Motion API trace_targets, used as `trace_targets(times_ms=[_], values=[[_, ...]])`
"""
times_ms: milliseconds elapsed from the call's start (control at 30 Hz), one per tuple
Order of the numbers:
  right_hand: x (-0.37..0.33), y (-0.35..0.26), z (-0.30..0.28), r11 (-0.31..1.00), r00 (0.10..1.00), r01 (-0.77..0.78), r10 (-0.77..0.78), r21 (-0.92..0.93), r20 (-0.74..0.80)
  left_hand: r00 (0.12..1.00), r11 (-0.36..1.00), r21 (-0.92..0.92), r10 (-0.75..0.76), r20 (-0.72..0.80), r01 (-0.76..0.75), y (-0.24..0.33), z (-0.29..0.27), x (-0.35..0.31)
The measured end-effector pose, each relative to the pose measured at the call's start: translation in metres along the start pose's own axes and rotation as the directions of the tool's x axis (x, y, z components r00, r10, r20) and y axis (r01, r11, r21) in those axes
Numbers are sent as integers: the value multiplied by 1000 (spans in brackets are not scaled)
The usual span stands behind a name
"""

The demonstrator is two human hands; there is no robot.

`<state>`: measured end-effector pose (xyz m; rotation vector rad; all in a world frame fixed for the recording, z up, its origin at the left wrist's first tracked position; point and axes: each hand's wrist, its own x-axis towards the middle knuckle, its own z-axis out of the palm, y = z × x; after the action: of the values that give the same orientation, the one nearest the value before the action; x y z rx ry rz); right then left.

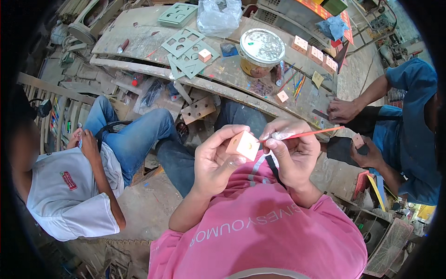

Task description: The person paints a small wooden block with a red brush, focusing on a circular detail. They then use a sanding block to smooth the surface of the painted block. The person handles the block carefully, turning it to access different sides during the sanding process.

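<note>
My left hand (211, 162) is closed round a pale peach wooden cube (243, 145), held up in front of my chest. One face of the cube has a yellowish round mark, and another shows a small round hollow. In my right hand (293, 151) a thin red-handled paintbrush (316, 132) is pinched between thumb and fingers. Its handle points off to the right, while its tip is at the cube's right side; whether it touches cannot be made out. Pale dust or paint smears my fingertips.
Ahead stands a worn wooden table (139, 28) with a lidded bucket (262, 49), cut-out boards (190, 58), a plastic bag (218, 16), several brushes (299, 83) and more cubes (316, 55). One person (74, 186) sits at left; another (413, 130) at right holds a small block (357, 140).
</note>
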<state>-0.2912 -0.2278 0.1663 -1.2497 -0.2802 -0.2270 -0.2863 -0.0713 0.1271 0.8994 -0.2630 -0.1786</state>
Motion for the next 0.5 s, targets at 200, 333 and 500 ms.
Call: trace_targets(times_ms=[200,333,500], values=[[5,2,-3,999,992,17,-21,35,125,994,994,-27,-108,9,108,10,2,-3],[7,-1,-5,998,986,64,-59,-24,155,977,974,-87,-207,43,210,18,4,-3],[7,-8,-8,988,980,81,-55,-133,189,992,988,97,-123,16,121,25,13,-2]])
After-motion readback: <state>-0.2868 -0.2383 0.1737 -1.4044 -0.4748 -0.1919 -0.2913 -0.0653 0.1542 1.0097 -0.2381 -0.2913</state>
